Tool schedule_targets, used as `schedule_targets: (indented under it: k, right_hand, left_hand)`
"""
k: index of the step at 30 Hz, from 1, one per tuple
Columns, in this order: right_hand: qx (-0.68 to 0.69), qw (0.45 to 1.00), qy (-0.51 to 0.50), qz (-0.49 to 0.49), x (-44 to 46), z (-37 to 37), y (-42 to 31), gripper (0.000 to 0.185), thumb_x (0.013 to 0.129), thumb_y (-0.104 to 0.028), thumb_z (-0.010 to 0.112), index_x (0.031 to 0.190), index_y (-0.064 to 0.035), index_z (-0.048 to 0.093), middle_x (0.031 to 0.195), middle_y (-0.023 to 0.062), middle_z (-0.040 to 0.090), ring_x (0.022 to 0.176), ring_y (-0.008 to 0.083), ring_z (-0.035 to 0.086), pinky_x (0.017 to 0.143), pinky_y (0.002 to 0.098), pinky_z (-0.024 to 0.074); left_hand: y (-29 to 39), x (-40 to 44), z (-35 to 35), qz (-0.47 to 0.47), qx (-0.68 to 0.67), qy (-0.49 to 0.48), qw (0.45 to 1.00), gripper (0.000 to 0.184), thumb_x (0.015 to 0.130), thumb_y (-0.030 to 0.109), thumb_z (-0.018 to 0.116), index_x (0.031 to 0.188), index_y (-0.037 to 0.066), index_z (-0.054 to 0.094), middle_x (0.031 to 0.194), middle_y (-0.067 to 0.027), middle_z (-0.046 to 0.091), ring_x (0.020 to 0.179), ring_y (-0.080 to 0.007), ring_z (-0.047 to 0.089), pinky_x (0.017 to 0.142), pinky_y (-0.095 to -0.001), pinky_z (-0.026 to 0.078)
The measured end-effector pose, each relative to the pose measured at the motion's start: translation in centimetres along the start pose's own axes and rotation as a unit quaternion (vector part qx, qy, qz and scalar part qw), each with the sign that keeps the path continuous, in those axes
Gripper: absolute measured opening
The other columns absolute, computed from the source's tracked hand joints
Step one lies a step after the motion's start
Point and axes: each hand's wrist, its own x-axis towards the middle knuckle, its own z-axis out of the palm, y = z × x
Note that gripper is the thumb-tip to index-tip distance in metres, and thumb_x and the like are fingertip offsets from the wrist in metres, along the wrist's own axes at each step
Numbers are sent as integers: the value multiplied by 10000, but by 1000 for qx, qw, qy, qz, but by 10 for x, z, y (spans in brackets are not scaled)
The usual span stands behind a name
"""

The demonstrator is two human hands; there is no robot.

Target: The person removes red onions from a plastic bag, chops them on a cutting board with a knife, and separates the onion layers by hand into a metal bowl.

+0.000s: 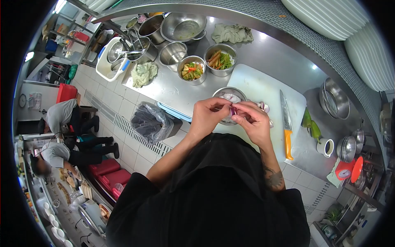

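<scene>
Over a metal bowl point(218, 92) holding pale pieces, both my hands meet with fingertips pinched together. A small purple piece of red onion point(233, 111) is gripped between my left hand point(207, 117) and my right hand point(254, 120). More onion pieces point(264, 107) lie on the white cutting board point(263, 80), just beyond my right hand and partly hidden by it. To the right, a knife with an orange handle point(289, 144) rests on the board, its blade pointing away from me.
Metal pots of cut vegetables point(191, 74) stand behind the bowl, left of the board. Green peppers point(314, 129) and a white cup point(325, 147) are at the right. A lined trash bin point(152, 123) stands on the floor at left. Two people point(59, 154) work farther left.
</scene>
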Motion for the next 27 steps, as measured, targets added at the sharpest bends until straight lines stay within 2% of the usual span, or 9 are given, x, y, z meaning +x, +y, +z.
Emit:
schedule_targets:
  k: [4, 11, 13, 15, 20, 22, 23, 25, 27]
  right_hand:
    - [31, 999, 28, 25, 3, 0, 12, 321, 863, 3, 747, 1180, 3, 695, 1134, 92, 652, 911, 124, 658, 798, 247, 553]
    - [72, 997, 8, 36, 3, -2, 12, 315, 887, 26, 719, 1200, 22, 677, 1132, 87, 641, 919, 116, 659, 797, 242, 554]
    - [89, 995, 1, 47, 2, -4, 12, 320, 887, 21, 723, 1204, 17, 676, 1129, 84, 643, 921, 115, 660, 801, 242, 553]
    - [136, 989, -1, 64, 1, -9, 18, 317, 883, 4, 738, 1195, 9, 680, 1105, 70, 645, 932, 116, 663, 802, 237, 544]
    - [118, 988, 41, 85, 4, -10, 22, 306, 878, -3, 747, 1178, 5, 686, 1077, 55, 639, 928, 116, 663, 798, 230, 534]
    - [109, 988, 50, 92, 4, -9, 22, 300, 877, -2, 747, 1171, 6, 689, 1083, 54, 633, 924, 118, 664, 799, 230, 534]
    - [107, 990, 52, 76, 5, -8, 22, 296, 880, -4, 746, 1171, 6, 692, 1100, 58, 627, 922, 119, 664, 800, 232, 538]
    - [104, 991, 53, 60, 4, -6, 22, 292, 883, -7, 744, 1170, 5, 694, 1117, 62, 621, 920, 120, 665, 800, 234, 542]
    - [102, 993, 32, 59, 4, -4, 19, 283, 891, -3, 734, 1171, 14, 695, 1138, 68, 609, 927, 129, 675, 788, 237, 556]
  left_hand:
    - [-2, 3, -2, -34, -79, -27, 996, 183, 937, 25, 669, 1097, -54, 708, 1008, -96, 735, 899, -111, 670, 766, -248, 554]
    - [-3, 4, -7, -23, -35, -62, 997, 195, 935, 23, 684, 1115, -50, 696, 1037, -106, 727, 901, -128, 673, 792, -263, 556]
    - [-2, 5, -8, -50, -104, -56, 992, 194, 907, 23, 713, 1088, -47, 702, 988, -90, 728, 887, -130, 680, 806, -264, 559]
    - [-6, 7, -10, -48, -110, -50, 991, 177, 908, 17, 710, 1074, -45, 704, 984, -92, 728, 884, -131, 679, 810, -266, 558]
    - [-18, 11, -7, -20, -106, 7, 994, 157, 925, 20, 692, 1072, -34, 706, 986, -83, 727, 876, -127, 673, 782, -262, 548]
    - [-22, 11, -6, 127, 140, 32, 981, 168, 948, 49, 678, 1092, -37, 695, 1022, -79, 714, 881, -130, 653, 789, -273, 536]
    - [-21, 10, -6, 127, 140, 32, 981, 168, 948, 49, 678, 1092, -37, 695, 1022, -79, 714, 881, -130, 653, 789, -273, 536]
    - [-14, 7, -5, -44, -73, -85, 993, 202, 970, 92, 667, 1133, -24, 684, 1036, -73, 702, 878, -130, 637, 764, -277, 529]
    - [-17, 5, -3, -59, -119, -107, 985, 211, 979, 99, 654, 1150, -23, 672, 1029, -71, 695, 874, -129, 632, 765, -275, 526]
